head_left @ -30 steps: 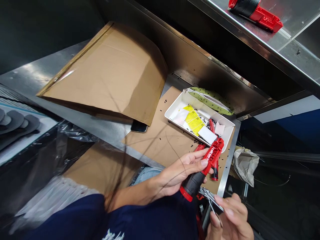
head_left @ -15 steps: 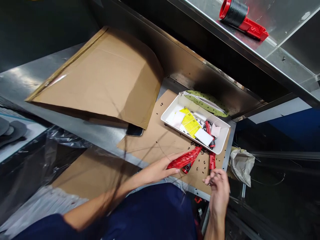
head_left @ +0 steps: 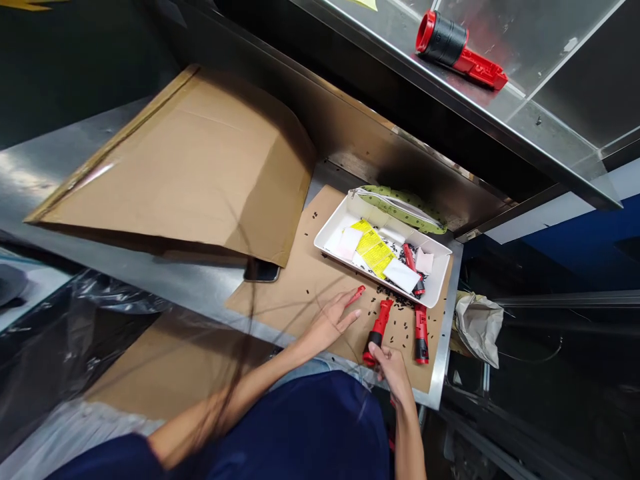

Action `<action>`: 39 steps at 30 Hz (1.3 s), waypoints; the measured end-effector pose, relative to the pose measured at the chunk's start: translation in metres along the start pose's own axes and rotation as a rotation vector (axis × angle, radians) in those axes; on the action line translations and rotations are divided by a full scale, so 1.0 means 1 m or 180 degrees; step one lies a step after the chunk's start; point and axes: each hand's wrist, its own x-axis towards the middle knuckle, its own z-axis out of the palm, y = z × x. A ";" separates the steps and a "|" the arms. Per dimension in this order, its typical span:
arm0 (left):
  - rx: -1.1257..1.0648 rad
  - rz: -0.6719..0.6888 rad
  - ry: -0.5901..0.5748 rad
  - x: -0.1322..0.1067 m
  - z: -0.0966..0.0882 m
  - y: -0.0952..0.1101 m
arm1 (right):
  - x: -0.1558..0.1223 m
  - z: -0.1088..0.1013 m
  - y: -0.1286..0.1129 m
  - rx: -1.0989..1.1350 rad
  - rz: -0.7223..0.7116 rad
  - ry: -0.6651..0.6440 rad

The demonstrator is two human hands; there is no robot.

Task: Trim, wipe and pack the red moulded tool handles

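Observation:
My left hand [head_left: 334,316] is closed around a small red plastic piece [head_left: 357,295], most of it hidden by the fingers. My right hand [head_left: 393,368] grips the black lower end of a red-and-black plastic housing [head_left: 381,325], its thumb on the black collar. To the right, a similar red-and-black housing [head_left: 421,333] lies on the cardboard sheet [head_left: 280,303], untouched. Small black bits are scattered over the sheet around both housings. Just beyond the hands stands a white tray [head_left: 440,283] with yellow labels [head_left: 375,250], white pieces, black bits and another red-and-black part [head_left: 412,265].
A large cardboard box [head_left: 200,167] stands at the left, with a phone [head_left: 263,271] partly beneath its edge. A green zip pouch [head_left: 400,205] rests behind the tray. Another red-and-black housing [head_left: 457,50] lies on the metal shelf [head_left: 500,127] above. A crumpled bag [head_left: 479,327] hangs at right.
My right hand has moved left and taken hold of the black end of the housing. My left hand has shifted slightly away from it, with the red piece now turned and less visible.

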 end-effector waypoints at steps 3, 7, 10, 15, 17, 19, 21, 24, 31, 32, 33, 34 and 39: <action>-0.0432 -0.0277 -0.0391 -0.014 0.009 0.015 | -0.033 -0.009 -0.011 0.0586 -0.0090 -0.0484; -0.2051 -0.0748 -0.1282 -0.032 0.026 0.047 | -0.065 -0.020 -0.033 0.1079 -0.0396 -0.0854; -0.3220 -0.0738 -0.1134 -0.035 0.033 0.071 | -0.077 -0.039 -0.035 0.1304 -0.0789 -0.0808; -0.4033 -0.0741 -0.1070 -0.033 0.022 0.096 | -0.089 -0.072 -0.017 0.0957 -0.1263 0.0413; -0.4034 -0.0784 -0.1239 -0.037 0.016 0.102 | -0.097 -0.072 -0.022 0.0970 -0.1463 0.0894; -0.3900 -0.0696 -0.1331 -0.044 0.013 0.108 | -0.107 -0.066 -0.038 0.1004 -0.1790 0.1388; -0.3682 -0.0538 -0.1370 -0.049 0.012 0.114 | -0.114 -0.057 -0.058 0.0887 -0.2489 0.1744; -0.3562 -0.0380 -0.1371 -0.055 0.016 0.121 | -0.117 -0.046 -0.083 0.0760 -0.3526 0.1979; -0.3978 -0.0467 -0.1330 -0.057 0.027 0.122 | -0.113 -0.035 -0.081 0.0558 -0.3704 0.2091; -0.4046 -0.0435 -0.1351 -0.057 0.028 0.122 | -0.112 -0.036 -0.078 0.0406 -0.3769 0.2082; -0.4116 -0.0404 -0.1373 -0.058 0.029 0.122 | -0.112 -0.037 -0.075 0.0260 -0.3814 0.2094; -0.4167 -0.0385 -0.1398 -0.058 0.030 0.122 | -0.112 -0.037 -0.073 0.0150 -0.3836 0.2133; -0.4135 -0.0333 -0.1549 -0.056 0.034 0.118 | -0.113 -0.035 -0.072 -0.0071 -0.3720 0.2411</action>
